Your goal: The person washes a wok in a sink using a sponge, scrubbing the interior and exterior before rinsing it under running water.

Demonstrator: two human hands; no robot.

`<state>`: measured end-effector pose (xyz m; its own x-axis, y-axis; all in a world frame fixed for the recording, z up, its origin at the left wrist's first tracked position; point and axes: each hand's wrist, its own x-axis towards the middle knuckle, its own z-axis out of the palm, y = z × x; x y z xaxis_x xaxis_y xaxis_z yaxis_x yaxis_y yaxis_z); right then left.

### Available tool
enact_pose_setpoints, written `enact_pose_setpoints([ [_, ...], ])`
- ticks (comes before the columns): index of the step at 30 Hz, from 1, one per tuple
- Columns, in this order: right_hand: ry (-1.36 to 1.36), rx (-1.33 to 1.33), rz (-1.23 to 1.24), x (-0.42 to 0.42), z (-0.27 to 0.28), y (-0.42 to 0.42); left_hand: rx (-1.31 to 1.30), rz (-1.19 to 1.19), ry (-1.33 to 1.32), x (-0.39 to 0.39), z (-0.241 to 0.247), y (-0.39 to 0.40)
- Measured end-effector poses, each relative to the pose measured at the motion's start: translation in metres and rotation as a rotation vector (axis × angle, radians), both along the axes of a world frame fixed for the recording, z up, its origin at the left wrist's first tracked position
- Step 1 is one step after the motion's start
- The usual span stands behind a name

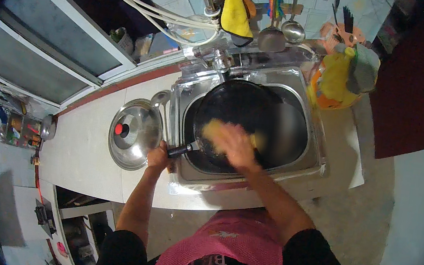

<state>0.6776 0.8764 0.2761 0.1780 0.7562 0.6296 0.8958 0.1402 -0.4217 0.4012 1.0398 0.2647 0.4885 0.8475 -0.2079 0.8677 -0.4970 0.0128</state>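
Observation:
My left hand (158, 155) grips the black handle (179, 151) of a large dark wok (236, 99). The wok is tilted over the stainless steel sink (288, 75), beneath the faucet (221, 59). Blurred by motion, my right hand (239, 148) lies inside the wok against its lower wall. A yellow sponge (215, 132) shows under its fingers, partly covered by them. Behind the wok, the sink's right side holds something dark and rounded that is too blurred to name.
Left of the sink sit a steel lid (137, 116) with a red-and-black knob and a ladle (161, 99). A spatula (271, 39), another ladle (293, 31) and a yellow cloth (236, 11) hang behind. An orange basket (334, 104) stands at the right.

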Motion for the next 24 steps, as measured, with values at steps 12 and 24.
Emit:
enact_pose_setpoints([
  [12,0.028,-0.116,-0.314,-0.014,0.013,0.042,-0.028,-0.002,0.024,0.007,0.006,-0.004],
  [24,0.094,-0.514,-0.516,0.044,0.098,0.082,0.004,0.025,0.046,0.002,0.01,-0.005],
])
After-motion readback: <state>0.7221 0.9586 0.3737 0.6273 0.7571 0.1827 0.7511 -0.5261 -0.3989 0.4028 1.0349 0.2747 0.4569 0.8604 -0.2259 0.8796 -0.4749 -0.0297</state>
